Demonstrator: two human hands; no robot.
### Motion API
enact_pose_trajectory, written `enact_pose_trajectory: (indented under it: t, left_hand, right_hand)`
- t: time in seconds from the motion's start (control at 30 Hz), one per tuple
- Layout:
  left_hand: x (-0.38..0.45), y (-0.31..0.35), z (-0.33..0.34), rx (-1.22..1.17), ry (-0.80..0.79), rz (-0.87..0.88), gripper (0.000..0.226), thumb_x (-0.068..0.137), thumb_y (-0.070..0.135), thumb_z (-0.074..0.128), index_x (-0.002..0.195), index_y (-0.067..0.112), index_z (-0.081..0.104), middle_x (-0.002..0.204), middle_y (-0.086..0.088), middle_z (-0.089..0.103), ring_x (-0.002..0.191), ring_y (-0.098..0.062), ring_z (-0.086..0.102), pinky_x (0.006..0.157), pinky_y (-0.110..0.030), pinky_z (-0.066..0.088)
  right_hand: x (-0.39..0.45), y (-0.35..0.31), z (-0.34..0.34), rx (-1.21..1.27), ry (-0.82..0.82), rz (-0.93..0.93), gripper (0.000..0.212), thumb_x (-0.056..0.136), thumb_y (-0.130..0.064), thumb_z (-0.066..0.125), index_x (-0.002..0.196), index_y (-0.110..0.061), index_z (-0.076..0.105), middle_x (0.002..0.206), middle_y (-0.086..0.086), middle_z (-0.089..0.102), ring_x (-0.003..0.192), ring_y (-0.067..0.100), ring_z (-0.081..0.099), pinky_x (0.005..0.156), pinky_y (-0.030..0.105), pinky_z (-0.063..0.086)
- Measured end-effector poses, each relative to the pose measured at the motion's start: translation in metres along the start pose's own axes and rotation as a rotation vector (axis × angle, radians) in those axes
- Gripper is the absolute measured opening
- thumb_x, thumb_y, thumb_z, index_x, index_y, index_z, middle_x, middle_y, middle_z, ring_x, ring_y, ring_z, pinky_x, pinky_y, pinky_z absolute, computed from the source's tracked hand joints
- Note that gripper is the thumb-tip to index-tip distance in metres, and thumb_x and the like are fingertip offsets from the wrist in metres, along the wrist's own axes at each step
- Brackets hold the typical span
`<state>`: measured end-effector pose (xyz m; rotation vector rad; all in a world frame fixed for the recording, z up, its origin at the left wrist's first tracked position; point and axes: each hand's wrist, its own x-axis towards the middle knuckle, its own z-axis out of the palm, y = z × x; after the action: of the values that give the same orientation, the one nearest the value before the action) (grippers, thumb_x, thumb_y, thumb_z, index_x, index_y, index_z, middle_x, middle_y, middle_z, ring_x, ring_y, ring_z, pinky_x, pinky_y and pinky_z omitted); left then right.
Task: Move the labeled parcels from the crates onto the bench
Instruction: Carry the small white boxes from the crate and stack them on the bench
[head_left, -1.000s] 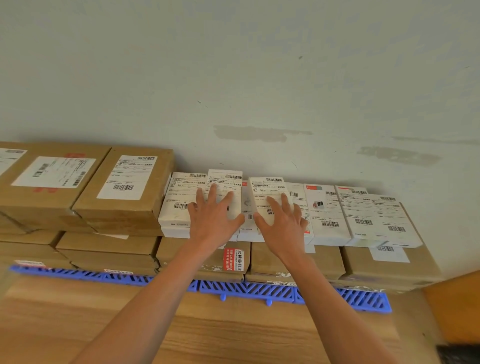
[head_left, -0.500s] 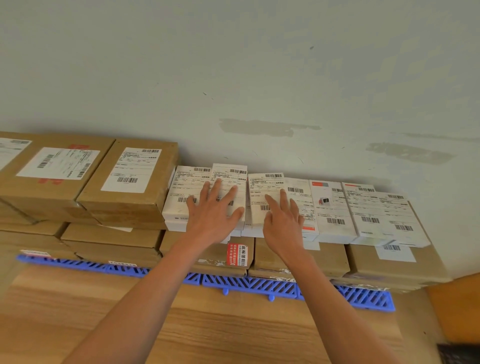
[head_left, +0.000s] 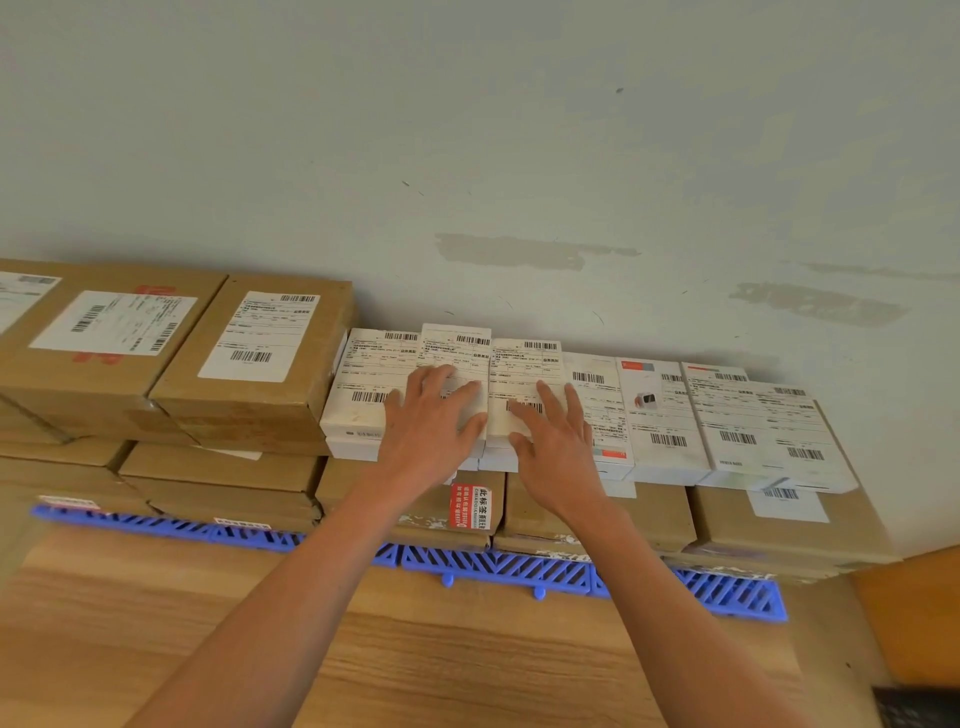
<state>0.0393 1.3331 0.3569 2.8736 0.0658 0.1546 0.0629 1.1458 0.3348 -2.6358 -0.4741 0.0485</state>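
Label print is too small to read, and the wrists hide the white parcels' near edges. The left hand (head_left: 431, 426) and right hand (head_left: 553, 447) lie flat, fingers spread, on two adjoining white parcels (head_left: 457, 353) (head_left: 524, 364) stacked atop brown cartons (head_left: 602, 514) against the wall.

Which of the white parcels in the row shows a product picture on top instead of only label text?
The white parcel with the product picture, third from the row's right end. It shows a small device image and a red strip; the others show only printed labels and barcodes.
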Motion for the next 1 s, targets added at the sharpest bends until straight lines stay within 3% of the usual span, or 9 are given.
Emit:
enact_pose_trajectory:
  t: [0.2,0.43,0.6,0.77,1.0]
  left_hand:
    - [0.004,0.002,-0.011,0.022,-0.076,-0.011,0.047,0.099,0.055,0.046,0.141,0.036,0.05,0.155,0.004,0.034,0.143,-0.022,0.021,0.105,-0.055,0.039]
    - [0.005,0.018,-0.024,0.099,-0.115,-0.019,0.04,0.098,0.046,0.048,0.134,0.03,0.057,0.155,-0.001,0.037,0.143,-0.028,0.024,0.106,-0.056,0.036]
    - [0.0,0.033,-0.036,0.049,-0.031,0.017,0.042,0.101,0.04,0.047,0.141,0.029,0.055,0.149,0.004,0.048,0.137,-0.024,0.037,0.102,-0.049,0.039]
    - [-0.004,0.045,-0.053,-0.008,-0.01,0.129,0.047,0.103,0.04,0.045,0.148,0.026,0.048,0.154,0.005,0.046,0.142,-0.022,0.035,0.109,-0.049,0.037]
    - [-0.017,0.059,-0.071,-0.043,-0.059,0.3,0.05,0.105,0.047,0.043,0.15,0.026,0.046,0.153,0.003,0.048,0.142,-0.023,0.036,0.108,-0.047,0.037]
  right_hand:
    - [0.005,0.003,-0.009,-0.118,-0.009,-0.087,0.041,0.101,-0.032,0.054,0.142,-0.028,0.049,0.162,0.009,0.028,0.152,0.029,0.013,0.118,0.051,0.022]
    - [0.011,0.008,-0.047,-0.141,-0.155,-0.16,0.05,0.104,-0.04,0.047,0.152,-0.029,0.039,0.163,0.002,0.029,0.149,0.026,0.021,0.116,0.049,0.026]
    - [-0.01,0.014,-0.075,-0.108,-0.101,-0.124,0.049,0.104,-0.032,0.049,0.152,-0.025,0.041,0.158,0.001,0.04,0.146,0.023,0.029,0.116,0.045,0.03]
    - [-0.041,0.013,-0.098,-0.107,-0.022,-0.024,0.051,0.104,-0.029,0.05,0.153,-0.025,0.038,0.156,-0.001,0.042,0.145,0.023,0.033,0.117,0.046,0.03]
    - [-0.092,0.002,-0.116,-0.07,0.105,0.178,0.043,0.103,-0.033,0.052,0.145,-0.025,0.05,0.153,-0.003,0.047,0.139,0.022,0.045,0.114,0.044,0.035]
